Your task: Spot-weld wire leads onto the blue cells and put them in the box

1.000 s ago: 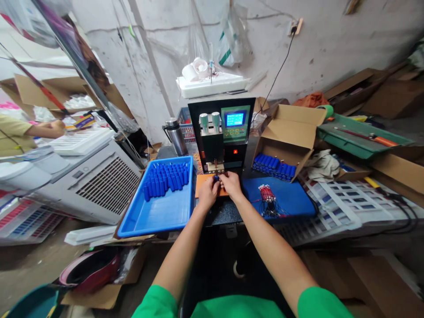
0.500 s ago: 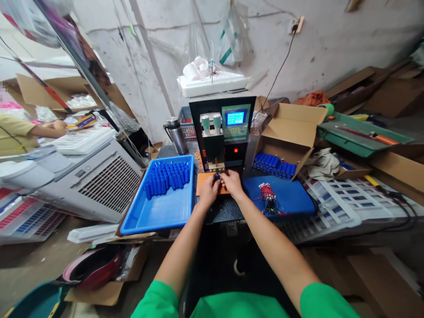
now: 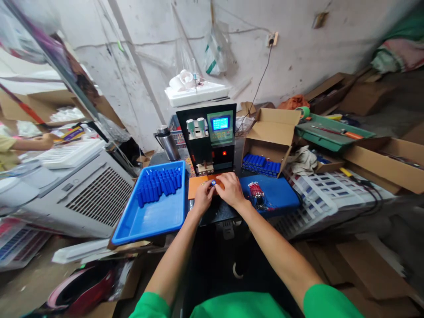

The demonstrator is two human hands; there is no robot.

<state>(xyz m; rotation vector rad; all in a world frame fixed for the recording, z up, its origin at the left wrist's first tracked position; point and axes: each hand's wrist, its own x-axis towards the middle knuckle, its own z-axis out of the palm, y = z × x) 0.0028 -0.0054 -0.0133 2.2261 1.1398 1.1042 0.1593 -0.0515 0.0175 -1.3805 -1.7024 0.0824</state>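
Observation:
A small blue battery cell (image 3: 213, 182) is between my two hands, one round end turned towards me. My left hand (image 3: 202, 196) pinches it from the left. From the other side, the fingers of my right hand (image 3: 230, 189) close on it too and partly hide it. Both hands are over an orange board (image 3: 195, 187), just in front of a black spot welder (image 3: 194, 149) with a lit blue screen. The welder's electrode tips (image 3: 204, 167) stand apart from the cell. Any wire on the cell is too small to make out.
Left of my hands, a blue tray (image 3: 150, 225) holds several upright blue cells. At right, a cardboard box (image 3: 273, 124) contains more cells. Red and black wire leads (image 3: 256, 191) lie on a blue pad (image 3: 281, 194). A steel flask (image 3: 168, 142) stands behind; another person's arm (image 3: 31, 143) shows far left.
My hands have drawn the cell back from the welder's tips towards me, and its end now faces me. The right hand has come further over the cell. The camera view has shifted right.

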